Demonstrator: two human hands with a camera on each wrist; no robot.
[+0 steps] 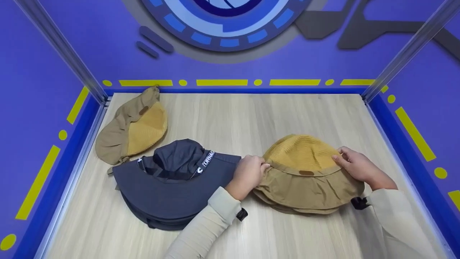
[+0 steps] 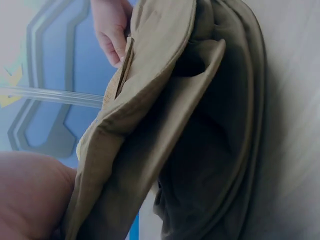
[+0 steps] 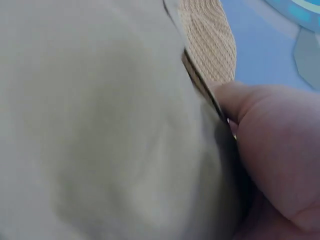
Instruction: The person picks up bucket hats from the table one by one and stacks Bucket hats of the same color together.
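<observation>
On the right of the table in the head view is a tan sun hat (image 1: pixel 305 190) with a ribbed mustard crown and a small brown patch at the band. The left hand (image 1: pixel 248 176) pinches its left side where crown and brim meet. Opposite, the right hand (image 1: pixel 355 167) pinches the right side of the hat, thumb over the edge. In the left wrist view the folded brim (image 2: pixel 150 100) shows in layers over the table. Brim cloth (image 3: pixel 115 120) fills much of the right wrist view, beside the right thumb (image 3: pixel 232 100).
A dark grey wide-brimmed hat (image 1: pixel 176 198) with a lettered band lies left of the left hand, close to its wrist. Another tan and mustard hat (image 1: pixel 122 129) lies folded at the back left corner. Blue printed walls (image 1: pixel 230 68) enclose the wooden table (image 1: pixel 222 115).
</observation>
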